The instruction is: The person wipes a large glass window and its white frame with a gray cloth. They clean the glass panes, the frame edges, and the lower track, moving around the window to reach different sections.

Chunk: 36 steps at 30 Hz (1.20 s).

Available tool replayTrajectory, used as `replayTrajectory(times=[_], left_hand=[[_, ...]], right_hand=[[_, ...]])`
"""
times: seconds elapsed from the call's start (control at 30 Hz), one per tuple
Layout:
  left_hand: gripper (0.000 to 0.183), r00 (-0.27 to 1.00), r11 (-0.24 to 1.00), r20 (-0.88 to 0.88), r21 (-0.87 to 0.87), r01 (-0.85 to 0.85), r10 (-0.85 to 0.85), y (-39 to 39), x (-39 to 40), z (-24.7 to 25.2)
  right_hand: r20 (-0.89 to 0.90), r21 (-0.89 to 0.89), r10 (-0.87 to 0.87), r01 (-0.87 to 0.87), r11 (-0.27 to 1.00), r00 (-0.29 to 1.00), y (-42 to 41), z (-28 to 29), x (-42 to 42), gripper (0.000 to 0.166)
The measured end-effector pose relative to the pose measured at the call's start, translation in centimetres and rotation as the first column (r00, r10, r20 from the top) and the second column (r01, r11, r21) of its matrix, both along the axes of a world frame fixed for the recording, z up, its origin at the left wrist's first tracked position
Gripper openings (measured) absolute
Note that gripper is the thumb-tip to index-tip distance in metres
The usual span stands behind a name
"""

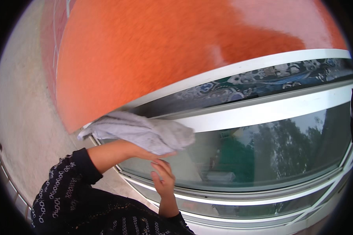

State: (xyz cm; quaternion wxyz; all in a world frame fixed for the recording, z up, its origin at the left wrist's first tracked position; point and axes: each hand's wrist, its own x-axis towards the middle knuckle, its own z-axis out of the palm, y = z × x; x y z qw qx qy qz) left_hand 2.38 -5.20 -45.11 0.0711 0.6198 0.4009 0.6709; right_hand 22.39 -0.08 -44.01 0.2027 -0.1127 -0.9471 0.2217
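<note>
A wrinkled light grey cloth (153, 133) covers much of my left hand (153, 153), which holds it against the white frame and glass of a window. Part of the cloth trails left over the frame's corner, and its outline is somewhat blurred. Most of the left fingers are hidden beneath the fabric; only the lower edge of the hand shows. Just below, my right hand (164, 176) is raised in front of the window glass (238, 158), fingers loosely bent and thumb apart, with nothing in it. Whether its fingertips touch the left hand is unclear.
An orange wall (135, 55) with pinkish patches adjoins the white window frame (253, 110). Behind a narrow upper pane hangs patterned fabric (238, 85). Trees reflect in the large pane. Pale paved ground (26, 88) lies at left, with a railing (10, 179) at its edge.
</note>
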Motion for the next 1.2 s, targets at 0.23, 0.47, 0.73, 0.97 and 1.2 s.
replayTrajectory(times=[0.23,0.47,0.73,0.97,1.2], left_hand=[[0.034,0.981,0.969,0.121,0.213,0.125,-0.154,9.9,-2.0,22.2],[0.03,0.759,0.785,-0.221,0.283,-0.551,0.612,12.2,-0.1,15.0],[0.048,0.982,0.86,-0.001,-0.483,-0.165,0.188,3.9,-1.4,-4.4],[0.048,0.985,0.985,0.004,-0.001,-0.173,0.173,12.4,-2.4,11.3],[0.044,0.945,0.954,0.217,0.23,0.194,-0.244,12.8,-3.3,21.6]], right_hand=[[-0.662,0.583,0.121,0.407,0.703,0.74,6.0,17.9,-7.5,0.033],[-0.635,0.705,0.105,0.519,0.484,0.765,8.9,25.9,-9.3,0.022],[-0.584,0.748,0.065,0.506,0.428,0.809,8.4,25.6,-9.8,0.021],[-0.531,0.758,0.031,0.458,0.463,0.847,9.2,25.1,-8.3,0.024],[-0.404,0.839,0.105,0.322,0.439,0.909,8.6,26.6,-7.9,0.026]])
